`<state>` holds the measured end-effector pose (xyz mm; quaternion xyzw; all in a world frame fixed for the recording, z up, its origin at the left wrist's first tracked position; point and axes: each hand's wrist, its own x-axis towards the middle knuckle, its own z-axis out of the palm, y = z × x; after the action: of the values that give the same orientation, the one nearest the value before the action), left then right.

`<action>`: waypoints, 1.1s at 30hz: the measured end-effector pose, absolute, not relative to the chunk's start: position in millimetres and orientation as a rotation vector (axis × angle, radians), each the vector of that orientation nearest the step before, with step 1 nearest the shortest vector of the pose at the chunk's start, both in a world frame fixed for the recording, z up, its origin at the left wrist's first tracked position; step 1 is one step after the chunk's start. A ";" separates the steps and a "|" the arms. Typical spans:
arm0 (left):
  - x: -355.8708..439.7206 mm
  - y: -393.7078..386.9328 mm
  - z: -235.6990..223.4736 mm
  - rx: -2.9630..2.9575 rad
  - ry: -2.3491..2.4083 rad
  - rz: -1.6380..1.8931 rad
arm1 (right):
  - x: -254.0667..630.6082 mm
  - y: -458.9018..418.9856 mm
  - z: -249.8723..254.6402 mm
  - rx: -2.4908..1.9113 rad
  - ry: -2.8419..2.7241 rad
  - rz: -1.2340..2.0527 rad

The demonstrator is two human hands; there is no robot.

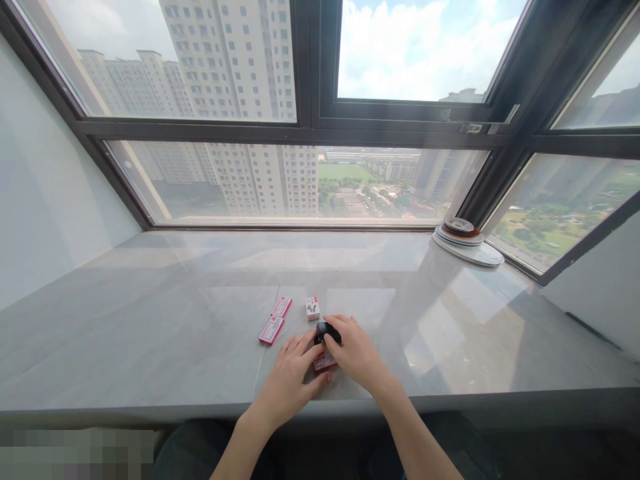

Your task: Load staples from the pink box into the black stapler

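Near the front edge of the sill, my right hand (357, 353) is closed round a small black object (329, 331) with a rounded, glossy top; its exact kind does not show. Directly below it is a flat pink-and-white box (324, 362), mostly covered by my fingers. My left hand (290, 373) comes in from the left, its thumb and fingertips on either side of that box and its index finger close to the black object. A small white box with a printed picture (313, 309) stands just beyond my hands. To the left lie two flat pink packets (272, 330), nearly end to end.
The grey marble-patterned sill (150, 333) runs up to dark-framed windows (300, 133). In the far right corner sits a stack of round plates or discs (467, 240). A white wall (55, 187) bounds the left side, and the front edge lies close to my wrists.
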<state>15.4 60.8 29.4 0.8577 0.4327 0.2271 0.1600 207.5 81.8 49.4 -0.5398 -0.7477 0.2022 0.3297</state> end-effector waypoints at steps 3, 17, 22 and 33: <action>10.2 63.2 30.8 2.435 1.226 0.663 | 188.0 86.2 48.4 -1.489 -1.916 0.462; -4.5 67.8 23.1 2.393 1.346 0.647 | 264.8 85.4 21.8 -1.200 -0.833 1.073; -2.8 69.2 21.3 2.347 1.356 0.658 | 294.0 65.3 -1.6 -1.553 -0.929 1.194; -2.6 74.6 15.8 2.233 1.356 0.732 | 236.8 67.8 2.6 -1.545 -1.660 0.980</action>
<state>-2.6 74.6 15.8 0.8042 0.4885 0.2637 0.2125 236.8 67.8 2.6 -0.5904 -0.6346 0.3745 0.3294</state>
